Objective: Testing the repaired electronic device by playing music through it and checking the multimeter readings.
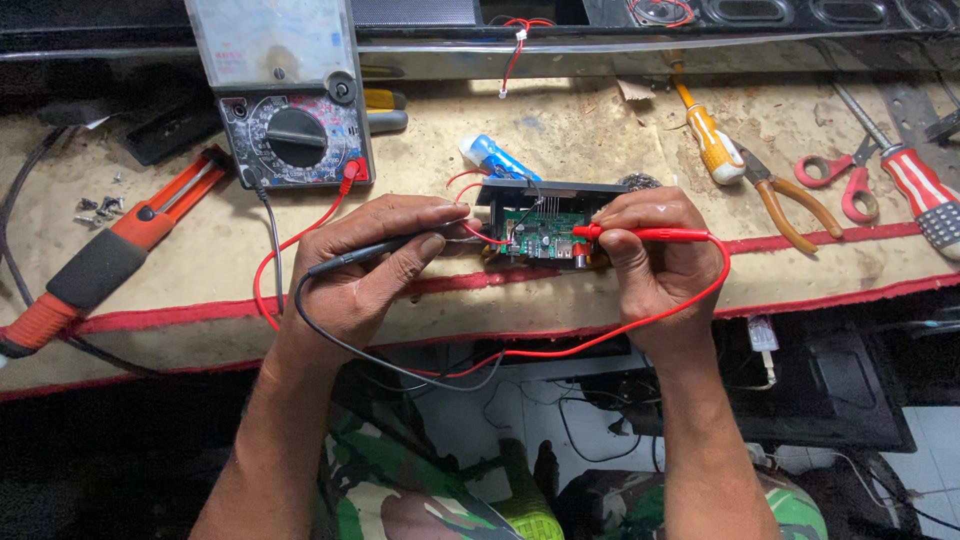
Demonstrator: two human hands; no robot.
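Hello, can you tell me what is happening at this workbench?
A person is probing a small green circuit board set in a black housing. The left hand holds the black probe and the right hand holds the red probe, both tips at the board. Their leads run to an analog multimeter standing at the back of the bench. Screwdrivers, pliers and a soldering iron lie unused beside it.

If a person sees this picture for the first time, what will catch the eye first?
At the centre, the left hand holds a black probe and the right hand a red probe, both against a green circuit board. Behind the left hand stands an analog multimeter, and an orange soldering iron lies far left.
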